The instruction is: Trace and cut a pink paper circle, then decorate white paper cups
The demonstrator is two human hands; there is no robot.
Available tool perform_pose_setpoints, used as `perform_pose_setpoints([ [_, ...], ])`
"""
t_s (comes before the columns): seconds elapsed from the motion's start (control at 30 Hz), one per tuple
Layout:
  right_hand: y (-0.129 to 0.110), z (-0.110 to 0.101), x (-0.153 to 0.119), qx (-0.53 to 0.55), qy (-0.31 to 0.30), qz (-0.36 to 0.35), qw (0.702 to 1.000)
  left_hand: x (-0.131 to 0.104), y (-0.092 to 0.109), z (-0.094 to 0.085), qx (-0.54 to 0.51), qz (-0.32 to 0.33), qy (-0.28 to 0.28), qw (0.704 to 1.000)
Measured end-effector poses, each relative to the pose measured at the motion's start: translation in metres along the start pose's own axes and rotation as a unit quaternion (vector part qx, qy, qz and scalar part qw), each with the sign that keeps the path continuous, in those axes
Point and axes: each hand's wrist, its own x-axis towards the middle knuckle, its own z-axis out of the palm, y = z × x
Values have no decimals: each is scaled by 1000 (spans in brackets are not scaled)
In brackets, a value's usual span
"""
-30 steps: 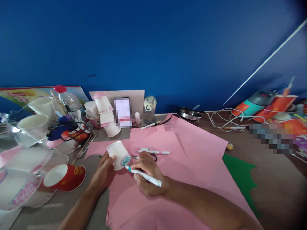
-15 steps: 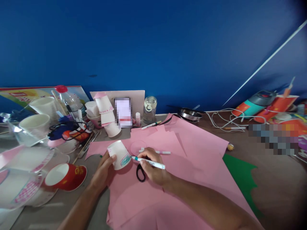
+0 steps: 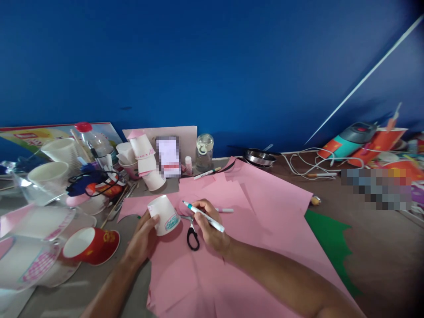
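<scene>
My left hand (image 3: 145, 232) is closed around the left side of a white paper cup (image 3: 163, 212), held tilted over the pink paper. A teal grid pattern is drawn on the cup's lower right side. In my right hand (image 3: 210, 227) is a white marker (image 3: 207, 218) with a teal tip, pointing up and left, clear of the cup. Scissors (image 3: 193, 238) with black handles lie on the pink paper (image 3: 245, 256) between my hands, their blades partly behind the cup. Another marker (image 3: 225, 210) lies partly hidden behind my right hand.
On the left stand stacked paper cups (image 3: 48, 176), a red paper cup (image 3: 91, 245) on its side and a red-capped bottle (image 3: 96, 141). Behind are a phone (image 3: 168, 157) and a clear jar (image 3: 204, 152). Rightward lie green paper (image 3: 327, 243), white cables (image 3: 298, 165) and a teal bottle (image 3: 346, 139).
My right hand has drawn the marker tip up and away from the cup's side, uncovering more of the scissors. My left hand still holds the cup in nearly the same spot.
</scene>
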Motion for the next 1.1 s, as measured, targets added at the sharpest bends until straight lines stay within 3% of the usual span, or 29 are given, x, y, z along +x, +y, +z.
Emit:
perform_pose_setpoints([
  [0.23, 6, 8, -8, 59, -20, 9, 998, -2, 3, 3, -2, -13, -51, 999],
  [0.47, 3, 7, -7, -19, 2, -85, 996, -3, 3, 3, 6, 5, -65, 998],
  [0.67, 12, 11, -8, -15, 1, -89, 996, -5, 3, 2, 12, 13, -77, 997],
  [0.93, 0, 11, -3, -67, -24, -154, 985, -5, 3, 1, 2, 25, -115, 993],
  [1.1, 4, 11, -5, -83, -28, -158, 984, -2, 3, 0, -4, 26, -130, 991],
])
